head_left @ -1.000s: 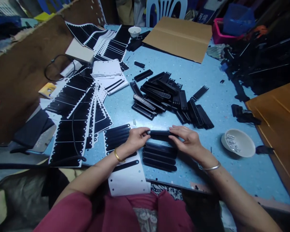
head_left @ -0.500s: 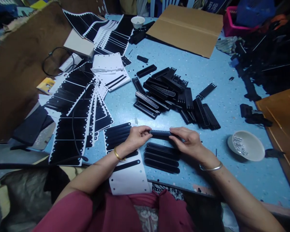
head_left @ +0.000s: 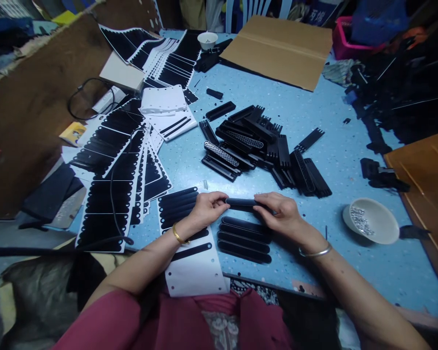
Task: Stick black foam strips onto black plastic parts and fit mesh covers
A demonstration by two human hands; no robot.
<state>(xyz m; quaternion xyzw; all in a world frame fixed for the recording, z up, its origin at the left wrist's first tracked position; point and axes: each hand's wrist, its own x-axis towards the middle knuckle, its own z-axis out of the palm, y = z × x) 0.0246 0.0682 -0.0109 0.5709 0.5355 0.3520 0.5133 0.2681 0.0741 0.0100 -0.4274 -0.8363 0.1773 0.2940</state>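
Note:
Between my two hands a black rounded strip-shaped piece [head_left: 240,201] lies level, just above the table. My left hand [head_left: 209,206] pinches its left end, and my right hand [head_left: 279,209] grips its right end between thumb and fingers. Just below it, several similar black strips [head_left: 244,236] lie stacked side by side. Under my left forearm is a white backing sheet [head_left: 195,272] with black rounded stickers, partly hidden by the arm. Beyond my hands spreads a heap of black plastic pieces [head_left: 255,133], some with lattice faces, some with pronged ends.
A white bowl [head_left: 381,221] with small shiny metal parts stands at the right. Sheets of black stickers [head_left: 104,209] overlap at the left, crossed by a black cable [head_left: 111,194]. A flat cardboard piece [head_left: 277,48] and a small white bowl [head_left: 207,40] are at the back.
The black strip-shaped piece stays between both hands; its upper edge, dotted with light before, now looks plain and dark. My right hand has shifted very slightly left along it.

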